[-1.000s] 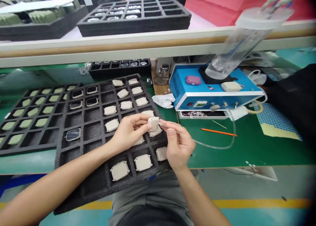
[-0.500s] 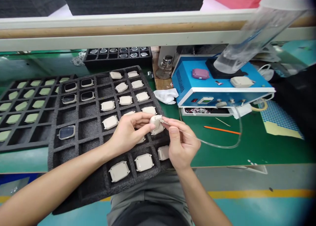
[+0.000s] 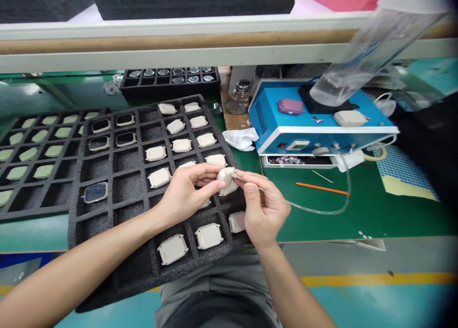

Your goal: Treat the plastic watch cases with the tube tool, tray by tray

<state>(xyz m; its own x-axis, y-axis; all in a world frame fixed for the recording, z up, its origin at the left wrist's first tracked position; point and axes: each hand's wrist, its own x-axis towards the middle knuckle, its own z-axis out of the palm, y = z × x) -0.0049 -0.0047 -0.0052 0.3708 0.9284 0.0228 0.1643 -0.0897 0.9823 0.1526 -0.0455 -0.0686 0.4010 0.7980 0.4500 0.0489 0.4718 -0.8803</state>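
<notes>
A blue machine box (image 3: 315,127) carries a purple casing (image 3: 290,106), beside a white cloth (image 3: 240,139), an orange stick (image 3: 321,188), a glass bottle (image 3: 239,98) and a tilted clear cylinder (image 3: 372,41).

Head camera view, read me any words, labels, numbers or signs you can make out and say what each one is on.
No text is legible anywhere in this view.
Blue metal control box: its small front display panel is too blurred to read.
Beige plastic watch case pinched in the left hand: no marking shows.
Beige cases in the black foam tray: no markings show.
</notes>
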